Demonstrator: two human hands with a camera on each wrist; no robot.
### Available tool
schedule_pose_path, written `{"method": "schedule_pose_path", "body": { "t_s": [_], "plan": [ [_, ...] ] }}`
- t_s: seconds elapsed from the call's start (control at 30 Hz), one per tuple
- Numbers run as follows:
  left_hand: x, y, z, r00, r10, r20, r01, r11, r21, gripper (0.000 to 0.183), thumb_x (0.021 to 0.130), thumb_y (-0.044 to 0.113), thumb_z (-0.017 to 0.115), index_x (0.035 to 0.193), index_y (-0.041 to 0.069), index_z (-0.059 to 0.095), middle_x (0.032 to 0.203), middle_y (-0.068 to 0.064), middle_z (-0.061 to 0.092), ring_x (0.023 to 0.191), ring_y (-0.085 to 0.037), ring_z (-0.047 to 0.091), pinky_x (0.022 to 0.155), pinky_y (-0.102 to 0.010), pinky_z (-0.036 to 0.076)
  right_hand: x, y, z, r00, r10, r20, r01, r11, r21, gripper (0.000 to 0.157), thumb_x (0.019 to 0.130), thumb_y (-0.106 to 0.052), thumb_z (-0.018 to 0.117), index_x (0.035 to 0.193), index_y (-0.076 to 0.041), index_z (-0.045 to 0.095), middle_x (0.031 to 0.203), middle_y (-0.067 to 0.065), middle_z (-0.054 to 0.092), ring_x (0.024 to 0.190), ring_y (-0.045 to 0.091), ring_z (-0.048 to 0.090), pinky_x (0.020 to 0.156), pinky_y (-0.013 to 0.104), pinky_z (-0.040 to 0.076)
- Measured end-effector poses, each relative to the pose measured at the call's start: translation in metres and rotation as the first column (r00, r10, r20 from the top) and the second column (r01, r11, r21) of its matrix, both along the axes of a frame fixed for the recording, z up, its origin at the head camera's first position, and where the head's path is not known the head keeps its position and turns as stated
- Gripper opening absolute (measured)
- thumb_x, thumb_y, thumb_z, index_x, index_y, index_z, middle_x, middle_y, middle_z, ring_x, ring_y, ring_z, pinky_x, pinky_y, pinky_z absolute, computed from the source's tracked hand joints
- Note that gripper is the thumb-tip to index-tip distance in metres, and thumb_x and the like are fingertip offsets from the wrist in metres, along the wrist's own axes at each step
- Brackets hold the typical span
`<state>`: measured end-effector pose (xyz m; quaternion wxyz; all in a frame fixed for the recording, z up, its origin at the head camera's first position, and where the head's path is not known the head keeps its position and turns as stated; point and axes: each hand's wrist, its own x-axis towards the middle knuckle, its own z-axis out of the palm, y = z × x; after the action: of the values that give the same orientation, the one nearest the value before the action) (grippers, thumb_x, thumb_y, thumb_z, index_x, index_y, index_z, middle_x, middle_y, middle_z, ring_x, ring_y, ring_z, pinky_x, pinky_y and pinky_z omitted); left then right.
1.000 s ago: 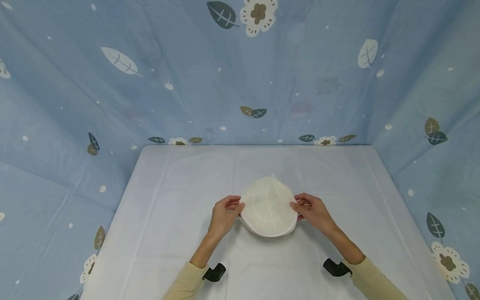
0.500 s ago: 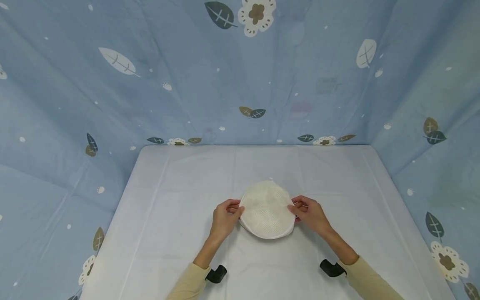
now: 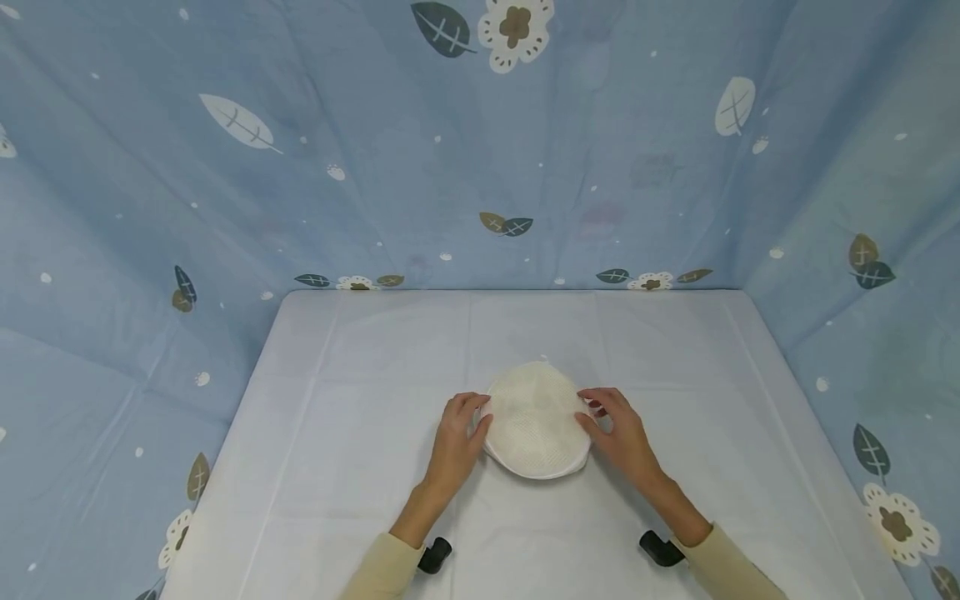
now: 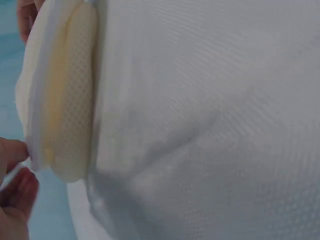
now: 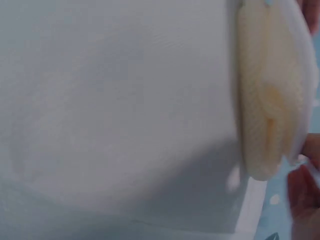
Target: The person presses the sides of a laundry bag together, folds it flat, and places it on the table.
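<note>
A round, cream-white mesh laundry bag with a white piped rim lies on the table, flat side up. Seen edge-on in the left wrist view, the mesh bag looks thick and padded, with a yellowish band along its side. My left hand is at its left edge, thumb and fingertips spread apart at the rim. On the opposite edge my right hand has its thumb over the top and its fingers at the rim, with a gap between them. The bag's underside is hidden.
A white cloth covers the table. Blue curtains with leaf and flower prints hang behind it and at both sides. Black wrist mounts stick out from the beige sleeves.
The bag has shifted slightly down toward me. Both hands have loosened from pinching its edges, their fingers straightening and parting from the thumbs.
</note>
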<state>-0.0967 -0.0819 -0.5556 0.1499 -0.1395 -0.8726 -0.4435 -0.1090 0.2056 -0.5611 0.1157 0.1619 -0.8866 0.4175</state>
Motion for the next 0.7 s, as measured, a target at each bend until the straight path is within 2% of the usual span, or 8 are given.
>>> {"method": "schedule_pose_path", "body": {
  "t_s": [0.1,0.17,0.23,0.37,0.53,0.7],
  "plan": [
    [-0.002,-0.001,-0.003,0.985,-0.110,-0.135,0.103,0.993,-0.055,0.027,0.091,-0.009,0.072,0.117,0.001,0.071,0.117,-0.012,0.064,0.109,-0.026,0.062,0.091,-0.034,0.056,-0.001,0.001,-0.006,0.991,0.093,-0.100,-0.089,0.995,0.035,0.033,0.089,0.003,0.077,0.120,-0.006,0.070,0.121,0.008,0.064,0.109,0.023,0.059,0.093,0.019,0.049],
    [-0.003,-0.002,-0.005,0.961,-0.185,-0.206,0.170,0.981,-0.089,0.031,0.089,-0.014,0.071,0.116,0.001,0.072,0.117,-0.011,0.065,0.109,-0.025,0.062,0.091,-0.031,0.056,-0.002,0.002,-0.008,0.974,0.166,-0.157,-0.158,0.985,0.063,0.034,0.088,0.009,0.075,0.119,-0.005,0.072,0.123,0.010,0.064,0.115,0.026,0.057,0.099,0.013,0.042],
    [-0.003,-0.003,-0.007,0.940,-0.240,-0.244,0.215,0.968,-0.126,0.034,0.088,-0.017,0.071,0.117,0.001,0.072,0.117,-0.011,0.066,0.110,-0.025,0.062,0.092,-0.029,0.055,-0.003,0.003,-0.009,0.953,0.232,-0.197,-0.216,0.971,0.100,0.037,0.086,0.012,0.075,0.119,-0.004,0.073,0.125,0.012,0.064,0.119,0.029,0.056,0.105,0.011,0.037],
    [-0.003,-0.005,-0.010,0.923,-0.285,-0.259,0.247,0.954,-0.170,0.032,0.089,-0.013,0.071,0.118,0.000,0.073,0.117,-0.012,0.067,0.109,-0.024,0.063,0.091,-0.028,0.055,-0.002,0.004,-0.009,0.926,0.307,-0.221,-0.274,0.947,0.170,0.040,0.086,0.009,0.075,0.124,-0.003,0.071,0.130,0.014,0.064,0.122,0.031,0.057,0.109,0.012,0.034],
    [-0.002,-0.005,-0.012,0.909,-0.303,-0.285,0.258,0.948,-0.186,0.032,0.087,0.005,0.081,0.117,-0.002,0.072,0.117,-0.015,0.067,0.109,-0.026,0.063,0.090,-0.030,0.055,0.000,0.006,-0.007,0.918,0.330,-0.220,-0.283,0.934,0.219,0.043,0.086,-0.003,0.080,0.128,-0.005,0.070,0.133,0.013,0.063,0.123,0.031,0.057,0.110,0.014,0.034],
    [-0.001,-0.004,-0.011,0.918,-0.307,-0.253,0.262,0.945,-0.197,0.035,0.086,0.009,0.084,0.117,-0.003,0.072,0.118,-0.017,0.067,0.110,-0.028,0.063,0.092,-0.033,0.055,-0.001,0.006,-0.010,0.917,0.336,-0.216,-0.284,0.928,0.241,0.047,0.085,-0.008,0.082,0.130,-0.005,0.070,0.132,0.012,0.064,0.122,0.030,0.058,0.110,0.015,0.035]
  ]
}}
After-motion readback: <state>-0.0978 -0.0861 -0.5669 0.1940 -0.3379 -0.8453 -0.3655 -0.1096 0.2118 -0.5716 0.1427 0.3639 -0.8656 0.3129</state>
